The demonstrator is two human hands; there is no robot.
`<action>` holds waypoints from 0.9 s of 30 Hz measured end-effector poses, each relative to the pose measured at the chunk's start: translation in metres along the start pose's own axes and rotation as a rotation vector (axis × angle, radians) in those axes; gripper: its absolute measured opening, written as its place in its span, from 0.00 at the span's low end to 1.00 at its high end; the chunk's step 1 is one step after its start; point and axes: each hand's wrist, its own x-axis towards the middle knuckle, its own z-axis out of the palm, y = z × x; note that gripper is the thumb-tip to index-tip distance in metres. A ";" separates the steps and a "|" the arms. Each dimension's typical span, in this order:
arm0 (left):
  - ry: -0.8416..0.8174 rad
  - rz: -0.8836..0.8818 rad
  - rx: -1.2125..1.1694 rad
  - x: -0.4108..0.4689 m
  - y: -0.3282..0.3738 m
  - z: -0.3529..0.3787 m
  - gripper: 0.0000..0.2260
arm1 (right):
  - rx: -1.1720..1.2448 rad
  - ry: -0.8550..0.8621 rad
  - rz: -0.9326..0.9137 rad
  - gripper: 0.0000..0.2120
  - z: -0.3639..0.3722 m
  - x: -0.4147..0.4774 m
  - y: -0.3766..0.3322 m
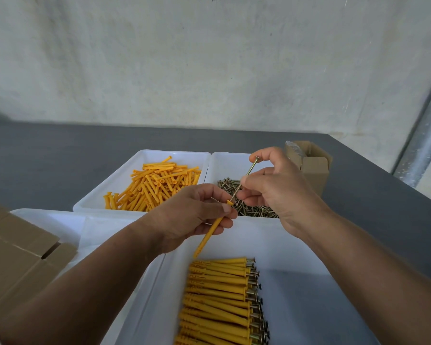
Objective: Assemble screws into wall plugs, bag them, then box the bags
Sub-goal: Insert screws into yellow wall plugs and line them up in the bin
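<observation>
My left hand pinches a yellow wall plug that slants down towards the near tray. My right hand pinches a long brass screw whose tip sits at the plug's open end. Both hands hover above the screws tray. A white tray at the back left holds loose yellow plugs. The white tray beside it holds a heap of screws. In the near white tray lie several assembled plugs with screws in a row.
A small open cardboard box with clear plastic bags stands behind the screws tray at the right. A flattened cardboard box lies at the left, over another white tray. The grey table ends at a pale wall.
</observation>
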 end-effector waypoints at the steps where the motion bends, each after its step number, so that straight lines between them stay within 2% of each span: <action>1: 0.005 0.003 0.002 0.000 0.000 0.000 0.04 | -0.003 0.000 0.011 0.14 0.000 0.000 0.000; 4: 0.018 0.013 0.005 0.000 0.002 -0.001 0.04 | -0.058 -0.020 0.047 0.05 0.002 -0.001 -0.001; 9: 0.068 0.024 0.019 0.001 0.003 -0.001 0.04 | -0.203 -0.097 0.057 0.06 0.003 -0.006 -0.003; 12: 0.077 0.019 0.069 0.000 0.003 0.001 0.04 | -0.412 -0.182 0.058 0.07 0.000 -0.012 -0.007; 16: 0.082 0.026 0.141 -0.002 0.004 0.005 0.06 | -0.823 -0.274 -0.110 0.12 0.000 -0.019 -0.016; 19: 0.066 0.031 0.199 -0.003 0.007 0.005 0.09 | -1.067 -0.353 -0.244 0.13 0.002 -0.027 -0.017; 22: -0.002 0.008 0.296 -0.005 0.008 0.004 0.09 | -1.165 -0.370 -0.349 0.03 0.005 -0.036 -0.012; 25: -0.068 0.007 0.442 -0.006 0.008 0.004 0.06 | -1.192 -0.402 -0.331 0.04 0.004 -0.044 -0.005; 27: -0.052 0.047 0.565 -0.006 0.009 0.003 0.06 | -1.244 -0.449 -0.278 0.05 0.002 -0.048 0.000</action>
